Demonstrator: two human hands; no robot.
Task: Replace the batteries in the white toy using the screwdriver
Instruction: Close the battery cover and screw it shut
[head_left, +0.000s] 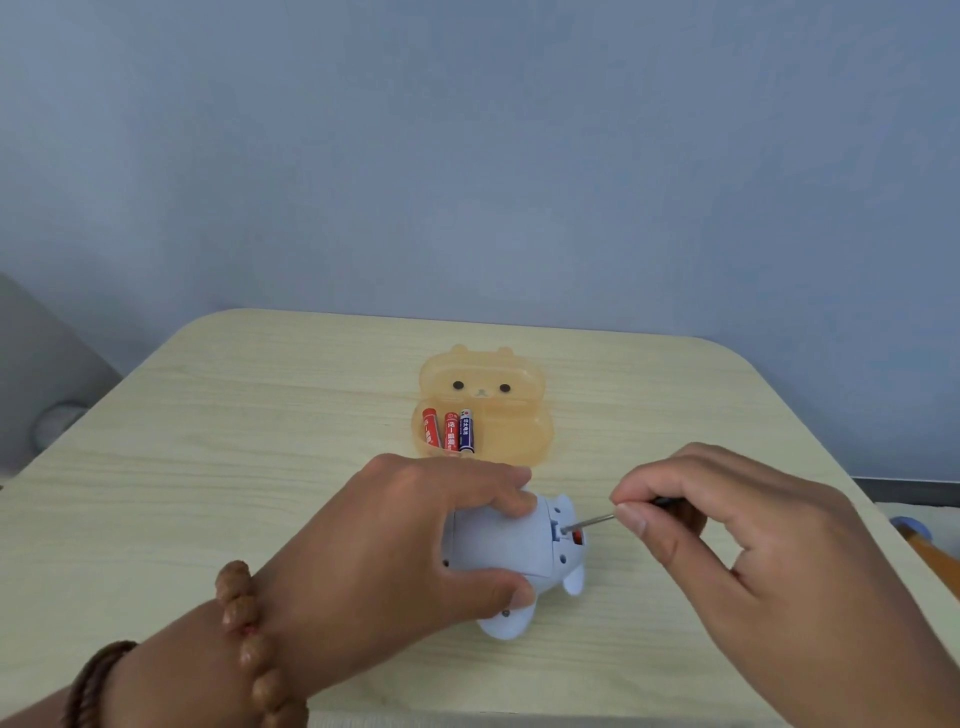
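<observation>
Both hands work mid-desk (260, 415): left hand (395, 540) clamped on the white toy (509, 545), right hand (727, 530) pinching the screwdriver (597, 519), tip in its base; bare desk toward both side edges

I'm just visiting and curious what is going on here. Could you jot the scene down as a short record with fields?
Left hand: grips the white toy, steadying it on the table
Right hand: holds the screwdriver
Screwdriver tip: at the toy's open end, where something red shows
Orange box: open, behind the toy
Batteries: three in the box, two red and one blue
Wrist: bead bracelets on the left
</observation>
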